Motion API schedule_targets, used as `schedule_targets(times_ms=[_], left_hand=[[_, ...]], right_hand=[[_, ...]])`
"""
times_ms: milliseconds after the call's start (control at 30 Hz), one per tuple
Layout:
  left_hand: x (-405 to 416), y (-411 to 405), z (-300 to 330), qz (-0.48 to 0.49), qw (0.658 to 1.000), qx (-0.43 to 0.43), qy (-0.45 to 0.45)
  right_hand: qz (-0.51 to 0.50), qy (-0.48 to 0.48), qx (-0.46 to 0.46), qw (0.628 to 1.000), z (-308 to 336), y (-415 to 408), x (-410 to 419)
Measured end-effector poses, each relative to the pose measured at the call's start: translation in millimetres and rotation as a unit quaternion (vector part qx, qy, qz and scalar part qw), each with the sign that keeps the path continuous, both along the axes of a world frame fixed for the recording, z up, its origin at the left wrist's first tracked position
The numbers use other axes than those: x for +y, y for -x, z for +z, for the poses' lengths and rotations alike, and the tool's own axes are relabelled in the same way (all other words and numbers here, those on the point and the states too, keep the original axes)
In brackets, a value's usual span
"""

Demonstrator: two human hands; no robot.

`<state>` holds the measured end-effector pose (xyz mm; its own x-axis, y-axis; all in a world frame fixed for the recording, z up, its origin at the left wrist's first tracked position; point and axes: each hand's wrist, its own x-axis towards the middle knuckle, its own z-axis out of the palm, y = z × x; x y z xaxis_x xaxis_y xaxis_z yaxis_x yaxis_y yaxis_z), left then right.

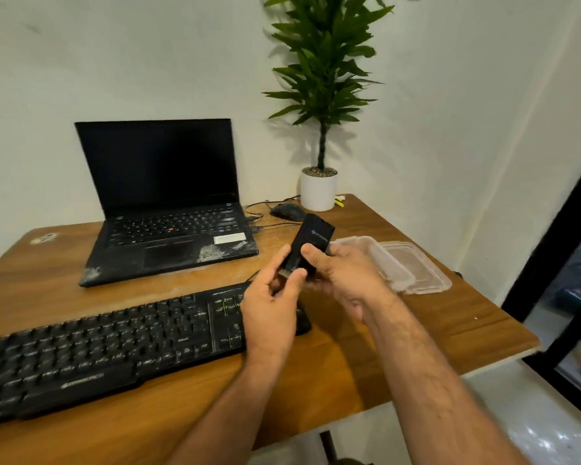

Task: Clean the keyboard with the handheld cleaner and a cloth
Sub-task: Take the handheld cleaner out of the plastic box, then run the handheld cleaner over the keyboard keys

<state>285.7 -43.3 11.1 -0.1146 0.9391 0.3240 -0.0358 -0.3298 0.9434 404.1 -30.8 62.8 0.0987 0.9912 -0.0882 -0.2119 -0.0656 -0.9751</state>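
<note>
Both my hands grip the flat black rectangular handheld cleaner [311,245] above the right end of the black plastic keyboard [114,344]: left hand [272,297] pinching its lower end, right hand [342,273] wrapped behind it.

Handheld cleaner [311,241]: slim black block, faint pale logo on its upper face, tilted with the top end leaning away to the right, held up off the desk above the keyboard's right end. Keyboard [114,344]: full-size, black, flecked with pale dust, flat on the desk [399,327], running diagonally from near left to far right. No cloth identifiable.
</note>
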Motion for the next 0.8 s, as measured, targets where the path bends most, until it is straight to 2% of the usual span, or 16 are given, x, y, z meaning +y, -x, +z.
schedule_targets(times_ms=[67, 167, 633, 800], left_hand=[[-0.1, 34.4, 2.7, 0.001, 0.999, -0.032, 0.026], [-3.0, 84.7, 7.6, 0.014, 0.998, -0.047, 0.036], [-17.5, 251.7, 12.5, 0.093, 0.994, -0.009, 0.053], [-18.9, 298.5, 12.0, 0.109, 0.992, -0.021, 0.064]], right_hand=[[0.042, -0.003, 0.034, 0.999, -1.3, 26.8, 0.5], [0.096, -0.004, 0.033, 0.995, -0.8, 70.4, 2.9], [0.229, 0.05, 0.072, 0.969, -6.2, 229.1, 23.5], [0.285, 0.04, 0.035, 0.957, -10.2, 273.2, 33.0]])
